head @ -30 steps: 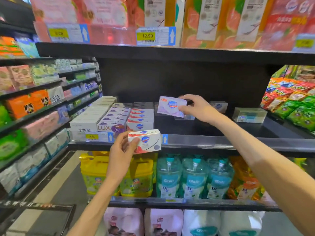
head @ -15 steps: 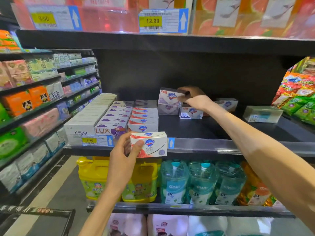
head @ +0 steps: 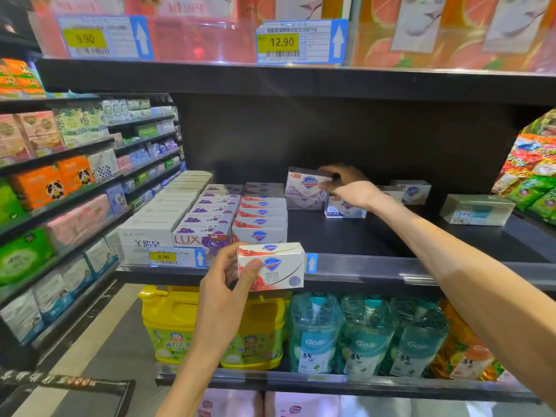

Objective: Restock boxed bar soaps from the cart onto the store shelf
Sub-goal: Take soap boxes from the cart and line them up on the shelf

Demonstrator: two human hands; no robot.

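Observation:
My right hand (head: pixel 346 185) reaches deep into the black shelf (head: pixel 376 236) and grips a purple-and-white soap box (head: pixel 304 183), which sits on top of another purple box (head: pixel 304 203) near the back. My left hand (head: pixel 228 284) holds a red-and-white Safeguard soap box (head: pixel 270 266) upright in front of the shelf's front edge. Behind it, rows of red Safeguard boxes (head: pixel 261 218), purple LUX boxes (head: pixel 207 224) and white boxes (head: pixel 162 221) fill the shelf's left part.
Loose soap boxes (head: pixel 346 207) (head: pixel 412 191) and a green-grey box (head: pixel 478 210) stand at the shelf's back right. Above runs a shelf with price tags (head: pixel 301 40). Below are yellow jugs (head: pixel 171 326) and teal refill pouches (head: pixel 367 335). A cart edge (head: pixel 69 383) shows bottom left.
My right hand carried the purple box from mid-air to the back of the shelf and set it on another purple box. My left hand keeps holding the red box in place.

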